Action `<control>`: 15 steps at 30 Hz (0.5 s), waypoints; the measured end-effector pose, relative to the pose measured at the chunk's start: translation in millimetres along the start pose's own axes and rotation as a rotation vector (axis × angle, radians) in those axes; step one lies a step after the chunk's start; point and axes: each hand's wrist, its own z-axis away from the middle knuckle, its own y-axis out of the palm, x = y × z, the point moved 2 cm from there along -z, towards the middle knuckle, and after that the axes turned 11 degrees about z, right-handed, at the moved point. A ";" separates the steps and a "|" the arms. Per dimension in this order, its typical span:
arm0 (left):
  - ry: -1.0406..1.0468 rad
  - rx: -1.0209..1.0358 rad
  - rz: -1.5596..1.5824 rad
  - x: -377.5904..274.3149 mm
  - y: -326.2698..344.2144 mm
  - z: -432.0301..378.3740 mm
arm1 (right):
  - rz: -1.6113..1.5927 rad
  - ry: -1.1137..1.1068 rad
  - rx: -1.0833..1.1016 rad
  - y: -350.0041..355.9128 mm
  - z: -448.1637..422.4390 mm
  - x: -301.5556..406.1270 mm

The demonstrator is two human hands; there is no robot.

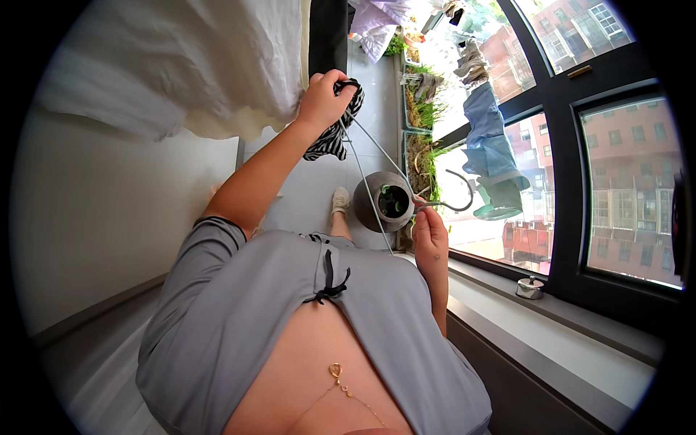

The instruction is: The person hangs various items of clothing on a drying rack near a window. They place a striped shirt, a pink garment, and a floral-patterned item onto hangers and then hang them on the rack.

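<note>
My left hand [324, 102] pinches a black-and-white striped garment [328, 142], which hangs bunched below the fingers. Between both hands stretches a grey wire clothes hanger [379, 150]; its far end meets the striped cloth beside my left hand. The fingers of my right hand [430, 229] grip the hanger's neck, and the curved hook [466, 190] points away towards the window. Whether the left fingers also touch the wire is hidden by the cloth.
Below the hanger stands a round dark jar [365, 202] with green leaves inside. Planters of grass [418, 155] line the window side. Blue clothing [484, 122] hangs by the glass. A white curtain [179, 60] drapes at left, and a small metal pot [529, 288] sits on the sill.
</note>
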 end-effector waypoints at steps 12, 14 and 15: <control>1.169 -0.228 -0.413 -139.6 -51.3 -1.2 | -0.180 -0.505 -0.012 14.7 -70.2 28.1; 1.285 -0.042 -0.411 -149.9 -49.7 -24.6 | -0.160 -0.574 0.031 3.5 -70.1 41.4; 1.299 0.079 -0.412 -154.4 -47.3 -35.4 | -0.097 -0.598 -0.023 -1.7 -72.7 51.2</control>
